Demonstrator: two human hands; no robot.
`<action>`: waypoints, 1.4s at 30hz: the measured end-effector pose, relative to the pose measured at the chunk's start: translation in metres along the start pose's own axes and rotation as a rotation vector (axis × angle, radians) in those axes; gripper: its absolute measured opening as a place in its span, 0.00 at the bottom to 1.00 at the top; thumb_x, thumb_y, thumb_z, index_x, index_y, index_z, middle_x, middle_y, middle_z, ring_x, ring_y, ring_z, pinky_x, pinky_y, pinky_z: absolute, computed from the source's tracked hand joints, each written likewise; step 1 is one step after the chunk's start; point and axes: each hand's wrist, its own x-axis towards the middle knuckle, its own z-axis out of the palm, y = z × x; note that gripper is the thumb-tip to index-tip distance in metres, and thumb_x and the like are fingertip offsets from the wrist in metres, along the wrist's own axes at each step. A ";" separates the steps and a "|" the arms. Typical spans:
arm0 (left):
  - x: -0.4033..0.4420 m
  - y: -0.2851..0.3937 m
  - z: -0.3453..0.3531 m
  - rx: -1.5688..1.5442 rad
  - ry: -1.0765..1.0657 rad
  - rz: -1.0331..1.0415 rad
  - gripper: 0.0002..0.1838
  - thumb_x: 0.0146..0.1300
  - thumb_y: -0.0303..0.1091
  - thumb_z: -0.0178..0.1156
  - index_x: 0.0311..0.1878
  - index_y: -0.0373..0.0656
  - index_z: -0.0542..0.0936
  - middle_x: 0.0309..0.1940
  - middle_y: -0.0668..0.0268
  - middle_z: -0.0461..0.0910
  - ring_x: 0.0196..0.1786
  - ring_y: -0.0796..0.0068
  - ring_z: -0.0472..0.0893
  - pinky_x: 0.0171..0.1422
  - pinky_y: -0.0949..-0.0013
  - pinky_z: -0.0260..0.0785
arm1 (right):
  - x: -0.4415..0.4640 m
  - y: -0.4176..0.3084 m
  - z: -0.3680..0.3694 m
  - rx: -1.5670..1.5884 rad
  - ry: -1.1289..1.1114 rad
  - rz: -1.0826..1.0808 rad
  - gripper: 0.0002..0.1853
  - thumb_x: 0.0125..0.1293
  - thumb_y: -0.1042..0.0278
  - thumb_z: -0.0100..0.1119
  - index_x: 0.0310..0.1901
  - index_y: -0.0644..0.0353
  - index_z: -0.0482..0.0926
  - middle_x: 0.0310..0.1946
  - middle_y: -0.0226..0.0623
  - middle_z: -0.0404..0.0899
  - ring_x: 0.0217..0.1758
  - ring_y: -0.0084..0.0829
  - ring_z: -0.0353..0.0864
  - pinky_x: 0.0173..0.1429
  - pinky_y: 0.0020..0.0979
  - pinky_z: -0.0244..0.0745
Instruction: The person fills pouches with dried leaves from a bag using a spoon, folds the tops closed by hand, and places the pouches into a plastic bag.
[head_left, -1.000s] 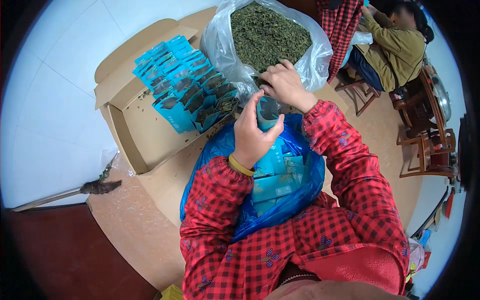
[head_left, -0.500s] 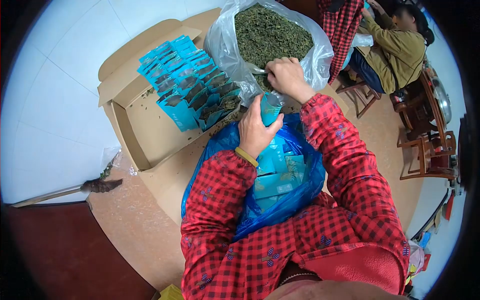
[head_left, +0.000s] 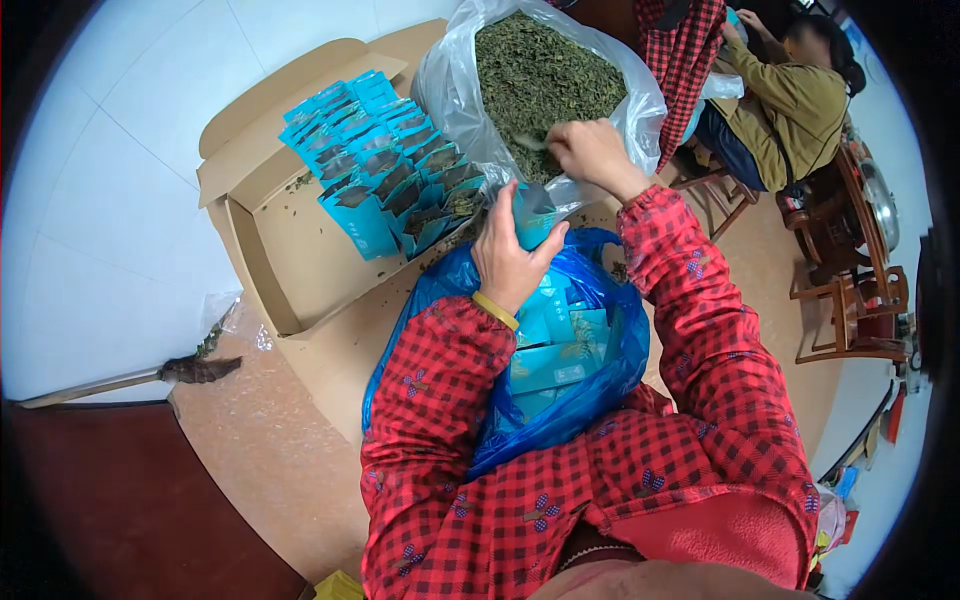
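My left hand (head_left: 512, 255) is wrapped round a small teal packet (head_left: 535, 215), its mouth open and tilted toward the leaves. Over the near edge of the clear plastic bag (head_left: 440, 90), my right hand (head_left: 592, 155) pinches what looks like a small pale scoop (head_left: 530, 143), partly blurred against the dried green leaves (head_left: 545, 70). Below my hands lies a blue plastic bag (head_left: 405, 350) with several flat teal packets (head_left: 550, 367) in it.
At the left, a cardboard box (head_left: 262, 270) holds rows of filled, unsealed teal packets (head_left: 360, 225). A co-worker (head_left: 795, 105) sits at the upper right, near wooden chairs (head_left: 850, 310). A broom (head_left: 200, 370) lies at the left.
My right hand has moved from the packet's mouth up and right over the leaves, and the pale scoop now shows. My left hand still holds the teal packet in nearly the same place.
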 end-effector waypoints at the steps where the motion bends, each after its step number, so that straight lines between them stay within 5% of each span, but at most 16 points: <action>1: 0.000 0.000 0.001 0.044 -0.046 -0.024 0.43 0.52 0.47 0.76 0.66 0.36 0.68 0.51 0.45 0.80 0.51 0.44 0.81 0.54 0.53 0.74 | 0.002 0.004 -0.004 -0.084 0.049 0.029 0.10 0.64 0.60 0.58 0.43 0.48 0.86 0.31 0.40 0.86 0.37 0.45 0.86 0.45 0.47 0.76; 6: 0.001 -0.003 0.002 0.136 -0.267 -0.146 0.44 0.54 0.50 0.72 0.68 0.36 0.64 0.56 0.44 0.77 0.55 0.43 0.78 0.57 0.51 0.71 | 0.002 0.006 -0.012 -0.095 0.223 0.070 0.10 0.64 0.58 0.59 0.42 0.50 0.86 0.32 0.40 0.87 0.37 0.46 0.86 0.46 0.45 0.79; 19: 0.003 -0.002 -0.001 0.122 -0.279 -0.269 0.46 0.54 0.50 0.72 0.69 0.39 0.61 0.56 0.42 0.75 0.55 0.40 0.77 0.56 0.48 0.71 | -0.055 0.004 -0.031 0.457 0.295 0.074 0.10 0.66 0.66 0.60 0.44 0.59 0.85 0.33 0.38 0.86 0.38 0.41 0.85 0.43 0.38 0.77; 23: 0.004 -0.003 -0.001 0.130 -0.310 -0.299 0.47 0.54 0.50 0.72 0.70 0.39 0.59 0.57 0.41 0.75 0.55 0.39 0.77 0.57 0.47 0.71 | -0.075 -0.011 -0.066 0.452 0.225 0.005 0.08 0.66 0.69 0.61 0.42 0.61 0.85 0.35 0.37 0.86 0.41 0.41 0.84 0.52 0.36 0.75; 30: 0.003 -0.001 0.000 0.163 -0.330 -0.286 0.49 0.55 0.51 0.71 0.72 0.39 0.56 0.60 0.40 0.72 0.58 0.38 0.75 0.59 0.47 0.70 | -0.089 -0.030 -0.083 -0.059 0.347 -0.251 0.11 0.57 0.75 0.60 0.40 0.51 0.84 0.33 0.31 0.81 0.44 0.32 0.81 0.68 0.44 0.63; 42: 0.005 0.003 -0.003 0.161 -0.344 -0.271 0.49 0.56 0.51 0.71 0.72 0.39 0.55 0.61 0.39 0.71 0.60 0.38 0.74 0.60 0.47 0.70 | -0.093 -0.049 -0.093 -0.293 0.443 -0.408 0.16 0.52 0.78 0.62 0.43 0.52 0.83 0.40 0.28 0.81 0.46 0.31 0.80 0.69 0.45 0.64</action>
